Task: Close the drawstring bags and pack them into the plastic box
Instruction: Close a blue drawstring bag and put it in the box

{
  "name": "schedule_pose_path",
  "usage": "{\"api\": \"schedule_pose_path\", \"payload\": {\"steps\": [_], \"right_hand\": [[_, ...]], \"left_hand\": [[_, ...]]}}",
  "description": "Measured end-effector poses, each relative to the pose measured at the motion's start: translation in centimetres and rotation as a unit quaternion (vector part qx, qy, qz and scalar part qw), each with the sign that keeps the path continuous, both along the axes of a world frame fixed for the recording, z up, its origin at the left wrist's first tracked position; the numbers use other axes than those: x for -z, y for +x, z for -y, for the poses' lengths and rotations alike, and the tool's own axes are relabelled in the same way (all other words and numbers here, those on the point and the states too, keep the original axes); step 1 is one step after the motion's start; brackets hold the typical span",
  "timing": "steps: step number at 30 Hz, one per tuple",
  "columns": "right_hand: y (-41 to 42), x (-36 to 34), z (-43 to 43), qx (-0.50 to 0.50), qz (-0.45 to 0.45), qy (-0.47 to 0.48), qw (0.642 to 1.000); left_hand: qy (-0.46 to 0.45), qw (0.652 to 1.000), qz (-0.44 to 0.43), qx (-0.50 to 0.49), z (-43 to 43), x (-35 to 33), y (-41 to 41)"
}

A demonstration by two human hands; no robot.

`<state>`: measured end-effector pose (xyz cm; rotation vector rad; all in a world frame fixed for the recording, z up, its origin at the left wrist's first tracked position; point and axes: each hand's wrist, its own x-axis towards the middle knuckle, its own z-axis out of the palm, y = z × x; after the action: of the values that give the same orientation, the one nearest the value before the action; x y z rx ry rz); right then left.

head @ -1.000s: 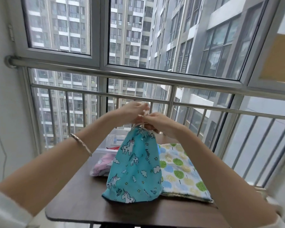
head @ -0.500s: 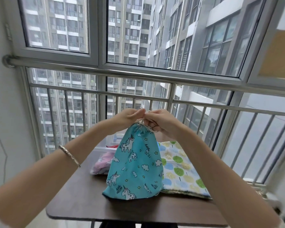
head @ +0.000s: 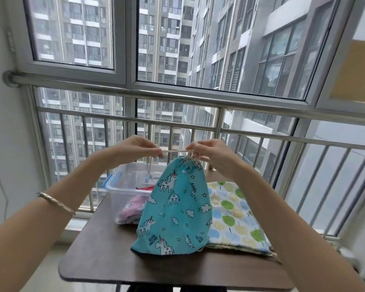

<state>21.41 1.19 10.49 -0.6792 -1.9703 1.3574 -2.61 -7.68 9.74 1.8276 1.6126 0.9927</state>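
**Me:** While both hands are on it, enter item one: teal unicorn bag (head: pixel 175 207). It stands base down on the bench (head: pixel 105 260), just in front of the plastic box (head: pixel 122 186), with its mouth gathered at the top.

**Clerk:** Hands?

**Me:** Apart. My left hand (head: pixel 139 149) pinches the drawstring (head: pixel 174 151). My right hand (head: pixel 211 153) pinches at the gathered neck. The cord is taut between them.

**Clerk:** Handling?

**Me:** Thin printed cloth, I judge: light, soft, no stiffness, likely to slump if I let go. Best taken by the neck or the cord, not the sides. Contents, if any: cannot tell.

**Clerk:** Remaining stock?

**Me:** Item two: tree-print bag (head: pixel 234 213), flat on the bench to the right and touching the teal one. Its mouth is hidden, so I cannot tell whether it is closed. Item three: pink bag (head: pixel 131 207), inside the box.
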Motion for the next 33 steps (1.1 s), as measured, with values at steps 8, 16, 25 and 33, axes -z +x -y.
{"api": "schedule_pose_path", "payload": {"steps": [8,16,25,33], "right_hand": [[-1.0,-0.3,0.5,-0.021,0.03,0.03,0.999],[0.1,-0.8,0.0,-0.066,0.036,-0.036,0.997],[-0.9,0.6,0.5,0.092,0.094,0.269,0.954],[-1.0,1.1,0.3,-0.088,-0.029,-0.12,0.988]], "left_hand": [[-0.002,0.999,0.033,0.028,-0.9,-0.1,5.7],[-0.012,0.992,0.124,-0.003,-1.7,-0.2,6.8],[-0.006,0.994,0.107,-0.032,-1.5,-0.3,7.0],[0.009,1.0,0.008,-0.028,-1.0,-1.1,6.4]]}}
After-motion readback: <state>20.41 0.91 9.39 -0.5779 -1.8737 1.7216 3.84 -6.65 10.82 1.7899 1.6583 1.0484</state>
